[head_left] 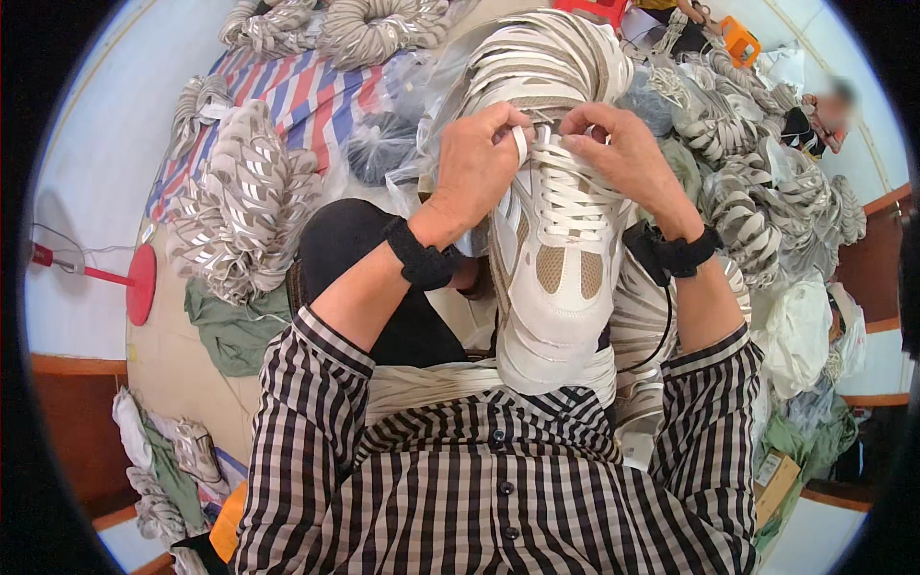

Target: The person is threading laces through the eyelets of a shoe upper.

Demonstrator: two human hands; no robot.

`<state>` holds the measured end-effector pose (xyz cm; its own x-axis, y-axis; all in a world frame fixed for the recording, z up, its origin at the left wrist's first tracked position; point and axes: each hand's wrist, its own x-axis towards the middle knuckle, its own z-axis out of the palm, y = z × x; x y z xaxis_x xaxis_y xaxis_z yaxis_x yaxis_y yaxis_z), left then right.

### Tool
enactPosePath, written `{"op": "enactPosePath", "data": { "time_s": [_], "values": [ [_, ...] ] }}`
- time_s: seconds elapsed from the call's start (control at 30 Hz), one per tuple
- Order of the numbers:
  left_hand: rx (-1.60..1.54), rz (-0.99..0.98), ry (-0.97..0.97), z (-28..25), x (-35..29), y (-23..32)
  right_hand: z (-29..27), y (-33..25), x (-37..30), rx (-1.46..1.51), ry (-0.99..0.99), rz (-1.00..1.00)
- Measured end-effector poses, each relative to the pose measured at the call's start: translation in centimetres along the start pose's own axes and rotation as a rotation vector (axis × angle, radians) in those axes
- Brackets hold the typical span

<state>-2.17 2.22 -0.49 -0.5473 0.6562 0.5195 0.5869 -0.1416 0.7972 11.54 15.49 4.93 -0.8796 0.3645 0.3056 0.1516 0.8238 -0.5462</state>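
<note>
On my lap lies a nested stack of white and beige shoe uppers (pixel 551 321), toe end toward me and tan mesh on the toe. White shoelace (pixel 575 201) crosses the front of the top upper in rows. My left hand (pixel 471 163) is closed at the upper left of the lacing, with a loop of the lace pinched between thumb and fingers. Opposite it, my right hand (pixel 628 158) pinches the lace at the upper right, beside the top eyelets. Its fingertips partly hide what they hold. Both wrists wear black bands.
A bundle of uppers (pixel 244 206) stands at the left by a striped sheet (pixel 297 86). More bundled uppers (pixel 747 211) pile up on the right. A red stand (pixel 141 286) is at far left, a white plastic bag (pixel 800 335) at right. Another person (pixel 832 115) is at far right.
</note>
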Motion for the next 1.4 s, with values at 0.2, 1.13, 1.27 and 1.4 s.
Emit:
{"op": "enactPosePath", "data": {
  "time_s": [0.2,1.13,1.27,1.4],
  "values": [
    [-0.166,-0.080,-0.086,0.1,0.3,-1.1,0.2,-0.2,0.0,0.036,-0.083,0.013],
    [-0.133,-0.019,-0.202,0.1,0.8,0.0,1.0,-0.2,0.2,-0.145,-0.030,0.002],
    [-0.096,-0.064,-0.281,-1.1,0.9,-0.3,1.1,-0.6,0.4,-0.150,-0.087,0.055],
    [0.067,0.096,-0.225,-1.1,0.8,-0.6,1.2,-0.6,0.3,-0.157,-0.081,0.077]
  ]
}}
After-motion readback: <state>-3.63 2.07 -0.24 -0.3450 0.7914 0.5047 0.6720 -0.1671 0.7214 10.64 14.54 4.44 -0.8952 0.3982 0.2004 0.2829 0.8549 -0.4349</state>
